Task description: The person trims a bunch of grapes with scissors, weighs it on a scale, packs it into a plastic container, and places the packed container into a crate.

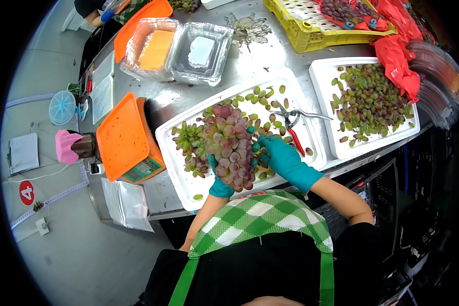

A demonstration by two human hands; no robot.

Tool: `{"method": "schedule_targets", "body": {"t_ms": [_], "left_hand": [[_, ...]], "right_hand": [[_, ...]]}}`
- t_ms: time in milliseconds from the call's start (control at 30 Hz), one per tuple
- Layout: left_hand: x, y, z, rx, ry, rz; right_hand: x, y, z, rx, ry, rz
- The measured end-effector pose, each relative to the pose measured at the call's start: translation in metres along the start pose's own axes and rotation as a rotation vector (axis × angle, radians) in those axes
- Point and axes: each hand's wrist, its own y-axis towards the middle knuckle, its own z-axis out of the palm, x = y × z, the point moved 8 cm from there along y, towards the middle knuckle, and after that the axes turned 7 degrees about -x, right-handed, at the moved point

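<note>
A large bunch of reddish-purple grapes is held up over a white foam tray. My left hand, in a teal glove, supports it from below and behind, with most of its fingers hidden. My right hand, gloved the same way, is closed at the bunch's right side; what its fingertips grip is too small to make out. Greener grape clusters lie in the tray left of the bunch. Pruning shears with a red handle rest open toward the tray's right side, among loose grapes.
A second foam tray full of loose grapes stands at right. Left is an orange scale, with plastic bags below it. Clear plastic boxes and a yellow crate stand farther back. Another person's blue-gloved hand shows top left.
</note>
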Motion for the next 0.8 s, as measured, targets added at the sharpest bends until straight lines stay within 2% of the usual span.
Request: {"method": "schedule_targets", "body": {"t_ms": [100,200,233,333,400,467,567,700,800], "left_hand": [[0.000,0.004,0.004,0.044,-0.065,-0.032],[-0.003,0.003,0.009,0.085,-0.074,-0.026],[-0.007,0.000,0.010,0.101,-0.021,0.018],[-0.007,-0.010,-0.008,-0.030,0.165,0.000],[-0.007,-0.011,-0.019,-0.057,0.133,-0.040],[-0.015,-0.012,-0.027,-0.085,0.209,-0.040],[-0.021,-0.012,-0.026,-0.094,0.223,-0.007],[-0.028,-0.021,-0.017,-0.104,0.343,0.091],[-0.037,-0.022,-0.018,-0.117,0.323,0.163]], "right_hand": [[-0.001,0.001,-0.004,0.027,-0.066,-0.040],[0.004,0.002,-0.036,-0.140,-0.037,-0.288],[0.009,0.000,-0.043,-0.132,-0.111,-0.280],[0.014,-0.006,-0.038,-0.071,0.118,-0.327],[-0.021,-0.002,-0.039,-0.007,0.401,0.197],[-0.025,0.014,-0.082,-0.244,-0.487,0.143],[-0.063,0.014,-0.061,0.075,-0.807,0.267],[-0.056,0.015,-0.062,0.047,-0.860,0.331],[-0.053,0.010,-0.055,-0.017,-0.854,0.361]]}}
